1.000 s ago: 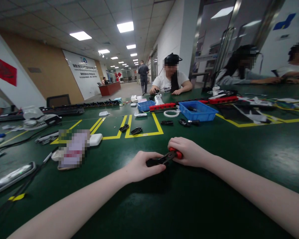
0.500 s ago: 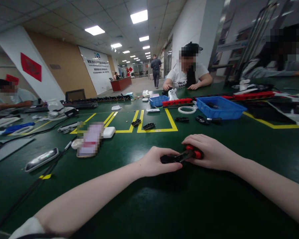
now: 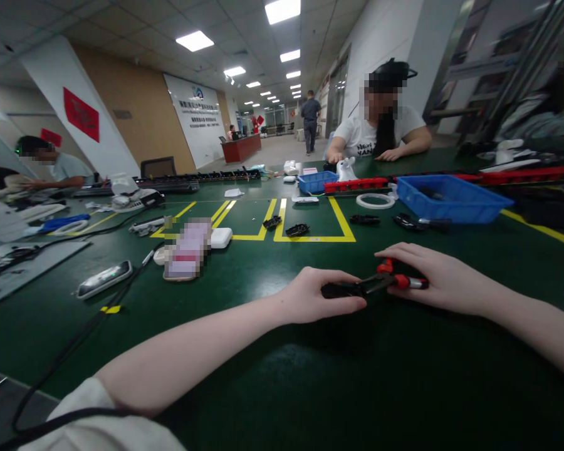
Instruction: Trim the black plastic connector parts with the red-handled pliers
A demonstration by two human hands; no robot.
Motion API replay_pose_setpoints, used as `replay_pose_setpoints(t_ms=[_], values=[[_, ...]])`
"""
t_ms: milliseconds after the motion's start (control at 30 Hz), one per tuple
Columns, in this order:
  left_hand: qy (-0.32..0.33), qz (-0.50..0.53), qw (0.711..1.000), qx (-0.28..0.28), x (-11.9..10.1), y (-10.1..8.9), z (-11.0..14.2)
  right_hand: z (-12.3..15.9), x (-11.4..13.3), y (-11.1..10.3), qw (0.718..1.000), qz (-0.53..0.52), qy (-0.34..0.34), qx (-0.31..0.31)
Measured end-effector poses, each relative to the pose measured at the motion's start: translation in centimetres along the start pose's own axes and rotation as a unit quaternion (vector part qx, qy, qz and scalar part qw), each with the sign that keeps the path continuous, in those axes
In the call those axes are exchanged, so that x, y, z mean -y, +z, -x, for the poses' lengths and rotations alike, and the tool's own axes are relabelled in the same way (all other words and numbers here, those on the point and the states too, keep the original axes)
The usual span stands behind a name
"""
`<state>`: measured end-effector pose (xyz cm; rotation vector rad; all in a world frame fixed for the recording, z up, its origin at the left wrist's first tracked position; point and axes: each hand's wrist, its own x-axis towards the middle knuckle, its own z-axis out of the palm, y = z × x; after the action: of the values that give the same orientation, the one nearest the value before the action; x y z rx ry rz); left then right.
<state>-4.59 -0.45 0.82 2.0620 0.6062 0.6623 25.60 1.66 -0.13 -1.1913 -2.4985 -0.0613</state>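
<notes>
Between the thumb and fingers of my left hand (image 3: 313, 294) is a small black plastic part (image 3: 341, 290), pinched above the green table (image 3: 282, 394). My right hand (image 3: 435, 275) grips red-handled pliers (image 3: 399, 280), their handles spread apart. The dark jaws of the pliers point left and meet the right end of the black part; whether they bite on it I cannot tell. Beyond my hands, more small black parts (image 3: 297, 230) lie about the yellow tape marks.
A blue bin (image 3: 451, 202) stands at the back right, near a white ring (image 3: 375, 201). On the left are a phone (image 3: 187, 250), a white case (image 3: 221, 238), a silver-white device (image 3: 104, 279) and a black cable (image 3: 87, 322). A person (image 3: 380, 128) sits across the table.
The view has swung left, so everything appears shifted right. The plier handles have spread wider in my right hand, while my left hand still holds the black part.
</notes>
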Motion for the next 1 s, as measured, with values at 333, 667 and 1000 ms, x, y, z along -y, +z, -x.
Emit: replay_pose_setpoints(t_ms=[333,667,1000], values=[[-0.006,-0.014,1.000,-0.006,-0.06,0.13,0.06,0.45,0.11,0.12,0.998,0.038,-0.004,-0.054],[-0.018,-0.052,0.997,-0.052,0.11,0.39,0.17,0.59,0.13,-0.14,0.986,0.120,-0.019,-0.115],[-0.052,-0.079,0.994,-0.052,0.39,0.59,0.00,0.60,0.02,-0.17,0.975,0.172,-0.061,-0.124]])
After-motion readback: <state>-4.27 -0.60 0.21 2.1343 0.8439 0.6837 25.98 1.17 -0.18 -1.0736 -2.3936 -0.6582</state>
